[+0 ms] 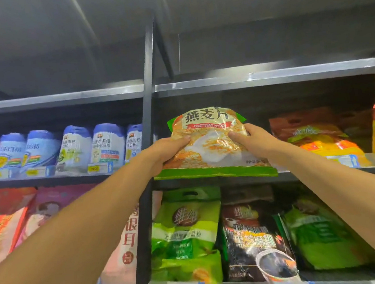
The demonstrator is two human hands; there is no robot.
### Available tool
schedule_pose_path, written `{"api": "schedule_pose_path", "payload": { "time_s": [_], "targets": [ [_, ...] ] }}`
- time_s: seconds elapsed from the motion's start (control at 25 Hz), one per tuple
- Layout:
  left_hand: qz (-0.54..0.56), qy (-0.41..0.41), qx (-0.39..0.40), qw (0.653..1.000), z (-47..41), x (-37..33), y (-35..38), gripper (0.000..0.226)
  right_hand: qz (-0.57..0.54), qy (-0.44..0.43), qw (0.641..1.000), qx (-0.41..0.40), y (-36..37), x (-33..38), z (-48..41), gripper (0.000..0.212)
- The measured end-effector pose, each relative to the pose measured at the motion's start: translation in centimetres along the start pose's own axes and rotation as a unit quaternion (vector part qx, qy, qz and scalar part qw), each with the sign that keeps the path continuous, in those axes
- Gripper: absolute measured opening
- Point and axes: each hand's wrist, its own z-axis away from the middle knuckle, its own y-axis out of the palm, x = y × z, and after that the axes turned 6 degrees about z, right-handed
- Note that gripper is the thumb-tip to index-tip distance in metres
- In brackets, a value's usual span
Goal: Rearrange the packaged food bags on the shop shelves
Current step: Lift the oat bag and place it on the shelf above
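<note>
An oatmeal bag (210, 144), yellow-orange with green edges, is held upright at the front of the upper right shelf (313, 170). My left hand (166, 152) grips its left side and my right hand (254, 140) grips its right side. The bag's green bottom seam hangs over the shelf lip. Behind and to the right lie orange and yellow bags (321, 136).
A black upright post (148, 113) divides the shelving. Blue-capped tubs (109, 143) line the left shelf. Below stand a green bag (185, 233), a dark sesame bag (256, 239) and another green bag (318, 234). Red and pink packs (15, 222) fill the lower left.
</note>
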Motion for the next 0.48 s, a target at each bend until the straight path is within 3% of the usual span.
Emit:
{"api": "schedule_pose_path", "payload": {
  "time_s": [0.24, 0.48],
  "targets": [
    [-0.015, 0.003, -0.015, 1.000, -9.0, 0.2, -0.3, 0.041, -0.005, 0.008, 1.000, 0.021, 0.9, -2.1, -8.3, 0.027],
    [-0.027, 0.009, -0.028, 0.999, -16.5, 2.3, -0.8, 0.048, 0.018, 0.033, 0.997, 0.060, 2.7, -5.3, -15.3, 0.045]
  ]
}}
